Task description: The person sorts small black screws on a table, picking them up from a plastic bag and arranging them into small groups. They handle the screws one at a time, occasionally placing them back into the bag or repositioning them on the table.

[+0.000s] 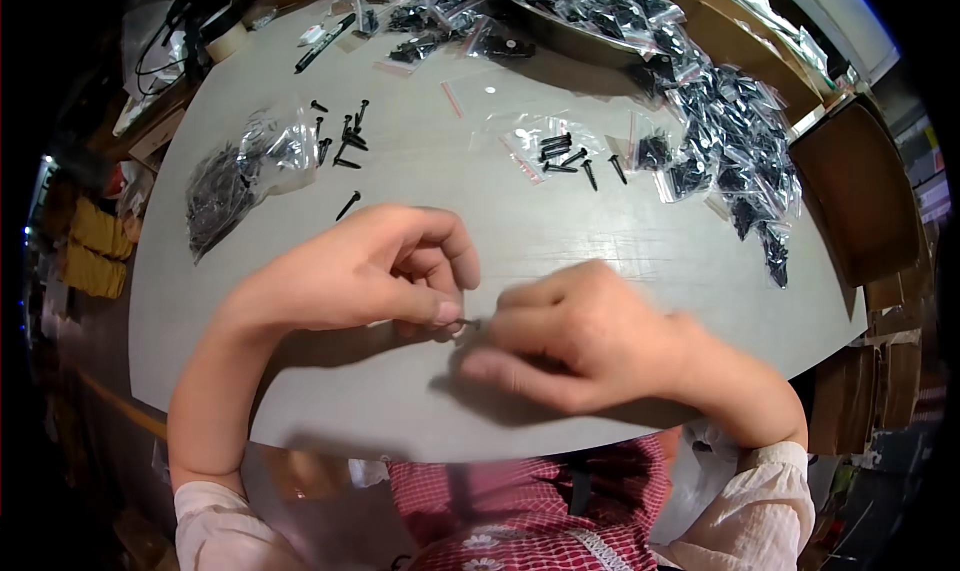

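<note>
Near the table edge (pixel 330 443), left hand (pixel 360 276) pinches a dark piece (pixel 469 323), right hand (pixel 590 336) gaping, bags (pixel 735 131) well beyond.

Screws (pixel 348 206) lie on the table (pixel 420 161) — between bags (pixel 740 121).

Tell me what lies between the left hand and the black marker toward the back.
In the head view, loose black screws lie on the grey tabletop between the left hand and black marker; one sits apart from the rest, nearest the hand.

The grey table (pixel 420 176) bears screws (pixel 348 206) and bags (pixel 735 121).
</note>
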The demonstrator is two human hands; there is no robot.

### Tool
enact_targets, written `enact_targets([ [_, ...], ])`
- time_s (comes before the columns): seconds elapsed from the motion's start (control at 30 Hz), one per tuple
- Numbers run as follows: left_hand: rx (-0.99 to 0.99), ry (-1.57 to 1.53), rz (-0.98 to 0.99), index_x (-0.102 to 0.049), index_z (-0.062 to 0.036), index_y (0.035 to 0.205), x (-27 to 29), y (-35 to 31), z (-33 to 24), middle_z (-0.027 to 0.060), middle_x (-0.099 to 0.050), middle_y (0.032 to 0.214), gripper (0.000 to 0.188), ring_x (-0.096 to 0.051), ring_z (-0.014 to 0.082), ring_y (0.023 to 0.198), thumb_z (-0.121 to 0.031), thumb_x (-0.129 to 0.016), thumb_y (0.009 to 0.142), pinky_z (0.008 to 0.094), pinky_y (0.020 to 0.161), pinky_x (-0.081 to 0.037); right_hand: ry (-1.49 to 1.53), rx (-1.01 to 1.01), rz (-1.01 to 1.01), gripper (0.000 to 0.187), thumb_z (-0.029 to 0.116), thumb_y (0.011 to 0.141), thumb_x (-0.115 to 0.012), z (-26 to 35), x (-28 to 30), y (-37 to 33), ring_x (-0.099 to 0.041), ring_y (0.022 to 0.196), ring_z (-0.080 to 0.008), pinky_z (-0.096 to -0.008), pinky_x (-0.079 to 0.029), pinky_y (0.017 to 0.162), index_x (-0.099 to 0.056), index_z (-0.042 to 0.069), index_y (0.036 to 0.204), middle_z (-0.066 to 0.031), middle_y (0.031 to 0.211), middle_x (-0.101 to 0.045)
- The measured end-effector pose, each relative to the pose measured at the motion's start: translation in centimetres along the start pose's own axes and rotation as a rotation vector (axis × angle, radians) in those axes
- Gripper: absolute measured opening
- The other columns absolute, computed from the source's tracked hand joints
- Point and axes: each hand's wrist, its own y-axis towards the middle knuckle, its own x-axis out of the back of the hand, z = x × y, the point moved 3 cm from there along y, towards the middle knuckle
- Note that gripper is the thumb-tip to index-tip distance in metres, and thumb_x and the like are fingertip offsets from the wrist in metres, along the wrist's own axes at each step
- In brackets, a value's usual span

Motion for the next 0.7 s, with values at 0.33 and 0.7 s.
enact_targets([
  [0.33, 0.098, -0.032, -0.083, -0.063, 0.0064, 0.108, -0.4, 0.1, -0.1, 0.0094, -0.074, 0.086, 0.024, -0.066, 0.009, 0.076, -0.005, -0.073, 0.089, 0.0208, 0.063, -0.05, -0.184, -0.085, 0.112, 0.017, 0.02, 0.082, -0.071, 6.9, -2.0, -1.8, -0.066, 0.067, -0.0223, -0.0372, -0.056, 0.06, -0.063, 0.006, 0.077, -0.0066, 0.078, -0.062],
  [0.7, 0.184, -0.166, -0.268, -0.063, 0.0047, 0.098, 0.3, 0.0, 0.7, 0.0134, -0.074, 0.079, 0.024, -0.069, 0.0111, 0.062, 0.003, -0.077, 0.079, 0.0203, 0.052, -0.053, -0.011, -0.237, 0.054, 0.009, 0.013, 0.079, -0.07, 4.8, -4.5, -2.0, -0.071, 0.062, -0.0261, -0.041, -0.053, 0.054, -0.073, 0.01, 0.071, -0.0067, 0.07, -0.069],
])
